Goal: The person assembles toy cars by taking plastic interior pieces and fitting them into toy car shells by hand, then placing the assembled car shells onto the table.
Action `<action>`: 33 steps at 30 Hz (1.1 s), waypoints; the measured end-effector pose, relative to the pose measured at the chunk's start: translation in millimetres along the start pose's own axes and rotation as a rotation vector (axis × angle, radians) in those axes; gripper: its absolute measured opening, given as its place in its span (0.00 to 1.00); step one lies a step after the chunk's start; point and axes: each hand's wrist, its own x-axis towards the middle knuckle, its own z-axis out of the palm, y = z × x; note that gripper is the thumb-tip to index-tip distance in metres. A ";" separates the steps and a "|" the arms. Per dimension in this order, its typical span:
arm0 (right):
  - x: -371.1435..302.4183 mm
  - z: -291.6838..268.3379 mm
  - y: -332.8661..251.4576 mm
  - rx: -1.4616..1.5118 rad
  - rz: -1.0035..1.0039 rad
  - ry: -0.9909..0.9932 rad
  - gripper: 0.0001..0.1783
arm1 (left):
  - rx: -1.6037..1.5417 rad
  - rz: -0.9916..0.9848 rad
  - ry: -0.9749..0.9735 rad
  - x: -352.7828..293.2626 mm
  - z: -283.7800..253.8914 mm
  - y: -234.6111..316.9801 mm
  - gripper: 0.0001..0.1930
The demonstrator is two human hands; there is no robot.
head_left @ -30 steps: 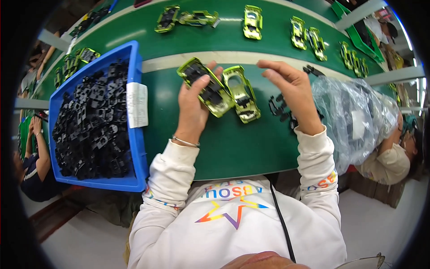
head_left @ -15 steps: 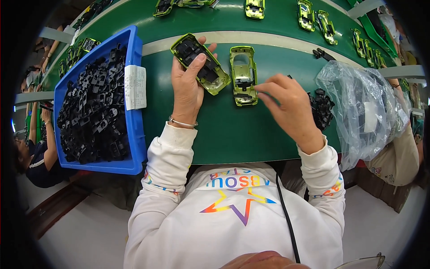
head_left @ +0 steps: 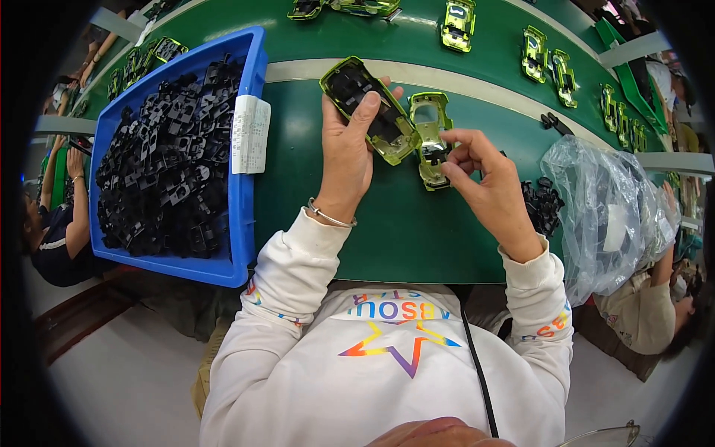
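Note:
My left hand [head_left: 346, 153] grips a lime-green toy car body [head_left: 406, 141], tilted, with a black interior part inside it and my thumb pressed on the black part. Just right of it, a second lime-green toy car body [head_left: 430, 112] lies on the green table, its hollow side up and a small black part in its lower half. The held body's lower end overlaps its left edge. My right hand [head_left: 484, 175] is at this second body's right edge, fingers curled and closed on it. Exactly what the fingertips pinch is partly hidden.
A blue bin [head_left: 249, 201] full of black plastic parts stands at left. To the right lie a pile of black parts [head_left: 542, 205] and a clear plastic bag [head_left: 614, 216]. More green car bodies [head_left: 458, 26] sit on the far belt. Other people work at both sides.
The view has shifted. The held car body has come closer to the one on the table and now overlaps it. My right fingers have curled in over that body's right edge.

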 end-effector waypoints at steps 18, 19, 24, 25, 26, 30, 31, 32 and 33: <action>27.5 29.3 -13.6 0.625 0.385 0.125 0.13 | 0.310 0.411 0.137 -21.5 15.1 -1.6 0.25; 28.3 29.7 -15.1 0.591 0.377 0.129 0.13 | 0.327 0.421 0.141 -22.4 16.2 -1.9 0.26; 29.3 36.4 -15.3 0.569 0.392 0.145 0.14 | 0.389 0.480 0.124 -25.2 15.0 -6.8 0.26; 29.4 37.0 -15.6 0.509 0.369 0.127 0.14 | 0.407 0.510 0.103 -25.5 15.2 -7.8 0.26; 29.3 38.7 -15.1 0.452 0.348 0.106 0.14 | 0.406 0.505 0.105 -26.1 14.5 -8.6 0.26; 33.5 37.2 -12.3 0.420 0.373 0.018 0.14 | 0.410 0.488 0.100 -27.8 10.4 -7.6 0.25; 33.8 35.8 -10.3 0.466 0.394 -0.009 0.14 | 0.429 0.464 0.095 -28.3 9.0 -6.8 0.24; 34.2 34.4 -9.3 0.512 0.413 -0.039 0.14 | 0.432 0.466 0.098 -28.1 9.1 -6.3 0.24; 33.7 33.4 -8.1 0.515 0.412 -0.043 0.14 | 0.409 0.474 0.095 -27.8 9.6 -6.1 0.24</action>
